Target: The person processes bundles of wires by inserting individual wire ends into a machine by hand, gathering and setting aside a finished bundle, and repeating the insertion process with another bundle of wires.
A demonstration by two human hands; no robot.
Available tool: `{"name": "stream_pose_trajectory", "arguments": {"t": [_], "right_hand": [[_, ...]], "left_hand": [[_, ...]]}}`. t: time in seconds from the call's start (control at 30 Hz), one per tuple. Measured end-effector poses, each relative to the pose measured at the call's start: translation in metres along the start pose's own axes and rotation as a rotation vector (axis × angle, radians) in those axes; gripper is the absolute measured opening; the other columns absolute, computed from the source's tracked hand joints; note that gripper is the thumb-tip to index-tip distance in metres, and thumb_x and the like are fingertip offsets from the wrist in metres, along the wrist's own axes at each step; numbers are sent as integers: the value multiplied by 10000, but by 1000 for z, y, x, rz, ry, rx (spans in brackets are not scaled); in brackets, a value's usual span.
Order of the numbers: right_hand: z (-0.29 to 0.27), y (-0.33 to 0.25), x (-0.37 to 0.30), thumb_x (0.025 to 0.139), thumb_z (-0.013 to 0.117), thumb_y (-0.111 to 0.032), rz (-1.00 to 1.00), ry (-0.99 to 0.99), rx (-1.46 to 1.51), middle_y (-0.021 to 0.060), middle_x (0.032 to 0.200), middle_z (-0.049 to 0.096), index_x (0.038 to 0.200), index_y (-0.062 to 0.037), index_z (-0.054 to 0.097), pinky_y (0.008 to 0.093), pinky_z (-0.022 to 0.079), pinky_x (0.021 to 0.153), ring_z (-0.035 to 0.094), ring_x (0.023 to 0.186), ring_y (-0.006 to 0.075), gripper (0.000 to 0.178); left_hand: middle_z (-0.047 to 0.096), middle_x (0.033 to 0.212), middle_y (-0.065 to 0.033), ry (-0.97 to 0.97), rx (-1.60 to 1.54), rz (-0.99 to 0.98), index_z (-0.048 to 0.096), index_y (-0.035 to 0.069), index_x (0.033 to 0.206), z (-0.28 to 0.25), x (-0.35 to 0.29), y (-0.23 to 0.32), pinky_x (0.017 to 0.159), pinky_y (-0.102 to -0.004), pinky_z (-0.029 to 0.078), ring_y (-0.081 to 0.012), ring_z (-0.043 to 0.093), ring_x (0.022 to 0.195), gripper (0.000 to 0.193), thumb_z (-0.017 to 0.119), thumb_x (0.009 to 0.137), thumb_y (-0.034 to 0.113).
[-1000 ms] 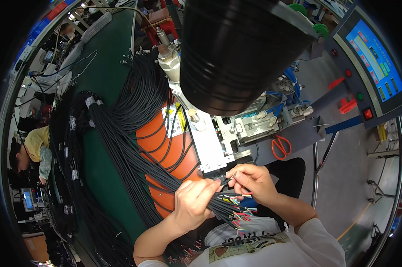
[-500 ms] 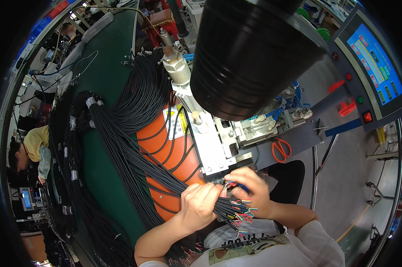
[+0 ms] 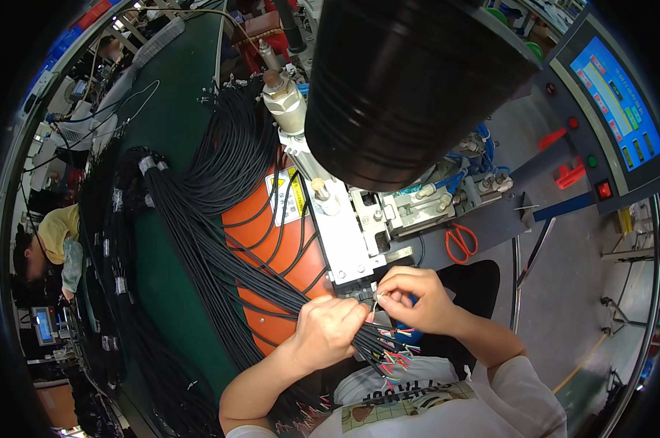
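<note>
My left hand (image 3: 325, 330) is closed around a thick bundle of black cables (image 3: 275, 281). Past its fingers the cable ends fan out, with stripped coloured wires (image 3: 396, 358) in red, yellow, white and blue. My right hand (image 3: 420, 301) pinches one thin, pale wire (image 3: 376, 306) just in front of the left fingertips. Both hands are close below the front end of a bench-top machine (image 3: 344, 252) with a bright metal plate. What lies under the left fingers is hidden.
A large black cylinder (image 3: 410, 95) hides part of the machine. Orange-handled scissors (image 3: 461, 243) lie at its right, below a lit touch screen (image 3: 615, 102). More black cables (image 3: 228, 146) cover the orange panel (image 3: 271, 244) and green table (image 3: 173, 292). A co-worker (image 3: 56, 237) bends at far left.
The fingers of my right hand have drawn together into a pinch on a pale wire, where they were more spread over coloured wires. My left hand keeps its hold.
</note>
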State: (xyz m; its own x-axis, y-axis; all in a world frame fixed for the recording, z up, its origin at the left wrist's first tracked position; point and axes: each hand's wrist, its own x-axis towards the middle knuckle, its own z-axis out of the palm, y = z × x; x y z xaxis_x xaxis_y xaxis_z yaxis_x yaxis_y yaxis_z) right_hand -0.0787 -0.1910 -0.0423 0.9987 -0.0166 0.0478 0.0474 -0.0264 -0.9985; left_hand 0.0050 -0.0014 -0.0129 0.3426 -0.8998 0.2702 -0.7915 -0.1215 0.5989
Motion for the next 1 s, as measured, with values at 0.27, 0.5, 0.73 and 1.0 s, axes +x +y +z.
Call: {"name": "stream_pose_trajectory", "arguments": {"t": [0.27, 0.5, 0.73, 1.0], "right_hand": [[3, -6, 3, 761, 663, -38, -275, 100, -807, 93, 777, 584, 814, -6, 597, 343, 463, 478, 587, 540, 247, 91], [4, -2, 1, 784, 665, -39, -311, 139, -775, 99, 808, 605, 863, 12, 618, 334, 476, 487, 604, 561, 242, 104], [-4, -3, 3, 784, 686, -62, -268, 35, -859, 96, 833, 628, 890, -2, 649, 323, 500, 506, 625, 594, 239, 128], [-7, 6, 8, 772, 678, -20, -199, 74, -592, 83, 715, 630, 902, 0, 648, 265, 454, 461, 589, 498, 142, 135]], "left_hand": [[551, 883, -87, 18, 299, -89, 607, -35, 1149, 2, -3, 9, 625, -335, 460, -223, 561, 735, 510, 648, 672, 141], [486, 829, -65, -115, 370, 19, 590, -33, 1202, -4, 3, 12, 606, -321, 457, -213, 516, 714, 583, 657, 649, 138], [500, 859, -65, -203, 482, 8, 602, -28, 1177, -6, 14, 16, 627, -313, 462, -205, 527, 736, 533, 620, 669, 134], [534, 867, -82, -101, 351, -114, 629, -6, 1094, -7, 8, 14, 652, -335, 470, -234, 560, 764, 389, 600, 709, 47]]}}
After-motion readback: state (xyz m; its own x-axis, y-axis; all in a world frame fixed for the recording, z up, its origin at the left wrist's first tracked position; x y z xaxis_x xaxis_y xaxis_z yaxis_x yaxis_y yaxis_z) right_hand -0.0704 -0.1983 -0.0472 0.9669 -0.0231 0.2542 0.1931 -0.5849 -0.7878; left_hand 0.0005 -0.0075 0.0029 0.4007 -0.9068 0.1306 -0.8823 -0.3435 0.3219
